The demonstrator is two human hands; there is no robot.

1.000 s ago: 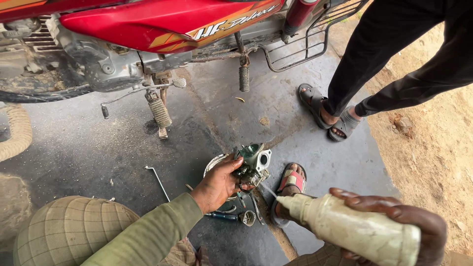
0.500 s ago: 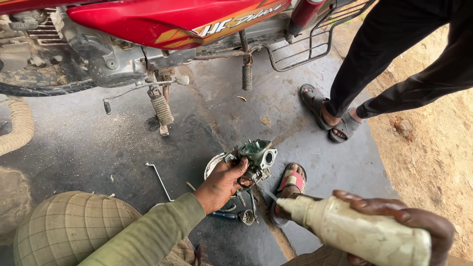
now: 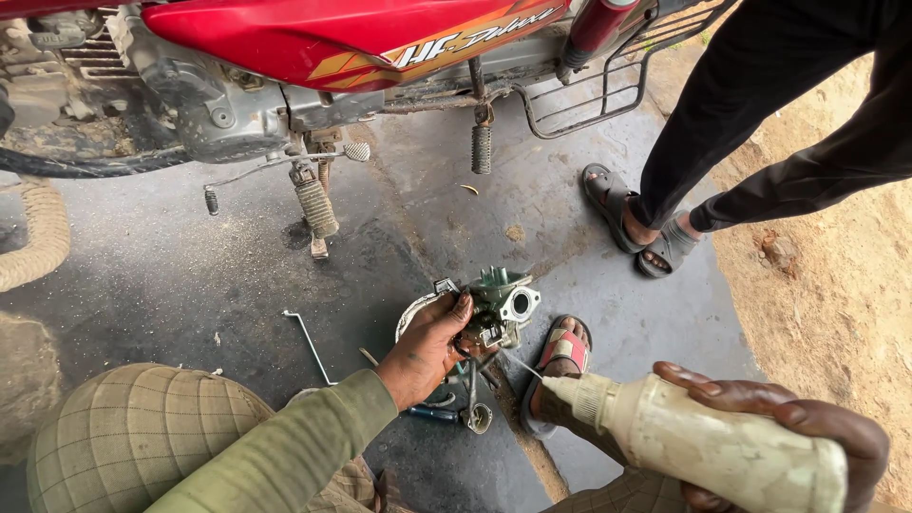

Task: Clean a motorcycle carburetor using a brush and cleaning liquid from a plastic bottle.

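Two hands are busy. The left hand [image 3: 427, 350] wraps its fingers around a greenish metal engine part [image 3: 499, 306], held just above a round bowl [image 3: 408, 318] on the dark floor [image 3: 171, 275]. The right hand [image 3: 784, 427] grips a dirty squeeze bottle [image 3: 703, 442], its tip pointing at the part. A red sandal [image 3: 562, 350] sits between them. Farther off stands a red motorbike [image 3: 313, 38], and another person's sandaled feet [image 3: 636, 228].
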